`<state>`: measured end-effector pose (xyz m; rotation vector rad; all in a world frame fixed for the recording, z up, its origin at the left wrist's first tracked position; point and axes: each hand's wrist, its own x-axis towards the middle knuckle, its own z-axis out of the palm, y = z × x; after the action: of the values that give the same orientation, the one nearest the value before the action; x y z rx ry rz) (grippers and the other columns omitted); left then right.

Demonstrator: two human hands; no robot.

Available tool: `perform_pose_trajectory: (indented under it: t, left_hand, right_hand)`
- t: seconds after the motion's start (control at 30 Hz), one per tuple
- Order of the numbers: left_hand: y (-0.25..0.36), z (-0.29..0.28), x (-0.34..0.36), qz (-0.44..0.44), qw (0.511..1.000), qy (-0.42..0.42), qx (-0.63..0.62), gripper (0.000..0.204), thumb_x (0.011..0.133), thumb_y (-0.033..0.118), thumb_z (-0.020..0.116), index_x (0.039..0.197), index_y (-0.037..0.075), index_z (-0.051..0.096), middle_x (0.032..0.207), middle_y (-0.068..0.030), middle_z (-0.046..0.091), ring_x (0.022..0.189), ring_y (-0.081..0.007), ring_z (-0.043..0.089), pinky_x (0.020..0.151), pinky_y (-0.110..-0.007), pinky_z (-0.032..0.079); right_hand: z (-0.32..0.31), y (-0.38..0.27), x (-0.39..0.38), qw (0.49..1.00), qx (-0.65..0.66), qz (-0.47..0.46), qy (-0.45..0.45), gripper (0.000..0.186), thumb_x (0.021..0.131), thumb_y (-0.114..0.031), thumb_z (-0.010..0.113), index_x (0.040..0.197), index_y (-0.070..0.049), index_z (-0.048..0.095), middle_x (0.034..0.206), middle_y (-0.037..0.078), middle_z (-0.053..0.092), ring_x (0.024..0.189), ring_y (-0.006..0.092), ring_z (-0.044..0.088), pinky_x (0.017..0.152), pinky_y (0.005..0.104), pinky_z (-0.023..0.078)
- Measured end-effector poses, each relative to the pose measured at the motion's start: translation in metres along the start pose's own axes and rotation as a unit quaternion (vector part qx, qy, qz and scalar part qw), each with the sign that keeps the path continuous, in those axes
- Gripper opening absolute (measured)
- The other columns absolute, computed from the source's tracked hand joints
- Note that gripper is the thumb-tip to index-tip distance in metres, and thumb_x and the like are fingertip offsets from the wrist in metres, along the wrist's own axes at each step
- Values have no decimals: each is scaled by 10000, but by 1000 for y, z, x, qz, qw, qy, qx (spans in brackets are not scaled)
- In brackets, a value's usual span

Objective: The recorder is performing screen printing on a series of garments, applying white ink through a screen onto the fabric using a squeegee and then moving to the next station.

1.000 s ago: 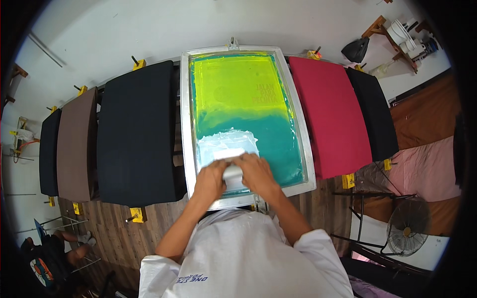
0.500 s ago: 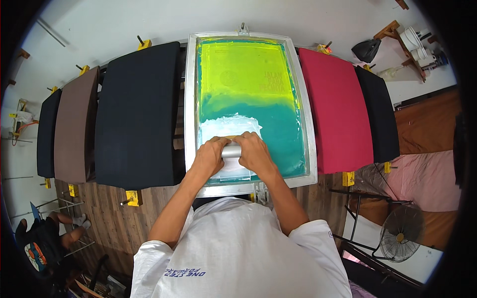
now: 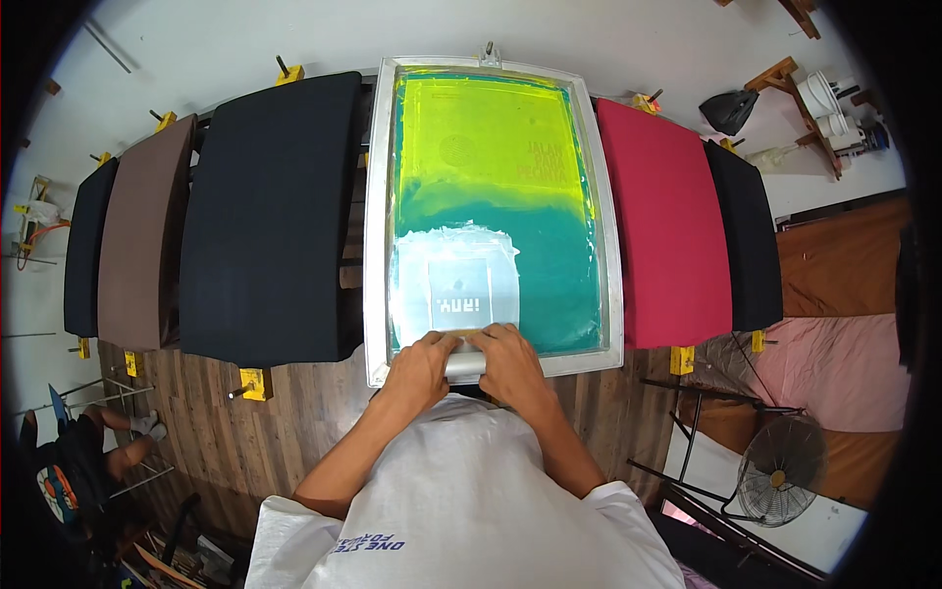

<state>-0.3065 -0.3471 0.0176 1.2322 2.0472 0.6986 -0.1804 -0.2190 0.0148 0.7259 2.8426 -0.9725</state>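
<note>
1. Across the room runs a row of cloth-topped boards: a large black board [image 3: 270, 226], a brown board [image 3: 147, 236] and a narrow black one [image 3: 86, 255] to the left, a red board [image 3: 662, 226] and another black one [image 3: 744, 240] to the right.
2. Between the large black and red boards sits a metal-framed screen [image 3: 377, 206], its mesh lime at the far end, teal nearer, with a whitish patch [image 3: 412, 280] at near left.
3. At the screen's near edge, the left hand [image 3: 422, 371] and right hand [image 3: 512, 365] are clamped side by side on a squeegee [image 3: 465, 364], its pale bar showing between them.
4. Wood-look floor [image 3: 314, 412] spreads below; a fan [image 3: 782, 469] stands at lower right.
5. Fingers cover the squeegee's ends, and I can't make out its blade.
6. Whatever lies under the screen is hidden.
7. Another person [image 3: 69, 471], lower left, is partly lost in the dark rim.
</note>
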Motion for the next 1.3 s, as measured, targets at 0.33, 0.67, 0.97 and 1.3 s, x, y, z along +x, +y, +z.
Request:
perform_pose_trajectory:
  t: [0.33, 0.67, 0.97, 1.3]
  left_hand:
    - [-26, -31, 85, 54, 997, 51, 16, 412, 680, -57, 654, 1076, 47, 700, 949, -217, 700, 893, -388, 677, 807, -440, 556]
    - [-13, 23, -6, 44, 996, 80, 11, 642, 605, -140, 636, 1225, 23, 594, 1303, -212, 557, 1007, -416, 635, 857, -459, 545]
    - [-22, -26, 66, 24, 999, 30, 33, 404, 671, -21, 665, 1066, 55, 701, 977, -203, 688, 895, -379, 675, 814, -442, 555]
    - [-32, -36, 111, 28, 997, 51, 47, 315, 673, -48, 680, 981, 3, 721, 899, -244, 704, 841, -386, 696, 797, -421, 562]
  right_hand:
    - [-31, 16, 92, 996, -83, 3, -26, 362, 670, 16, 657, 1012, -94, 701, 924, 164, 674, 893, 385, 636, 792, 470, 524]
    - [17, 9, -4, 998, -54, -36, 24, 624, 580, 87, 687, 1186, -31, 605, 1201, 147, 571, 1113, 366, 531, 904, 448, 485]
    - [-27, 12, 70, 996, -79, -38, -4, 371, 677, 31, 656, 1027, -86, 696, 953, 178, 665, 925, 396, 630, 818, 472, 515]
    - [-36, 18, 118, 996, -77, 30, -41, 372, 658, 24, 640, 1004, -87, 718, 934, 193, 702, 913, 392, 665, 792, 476, 535]
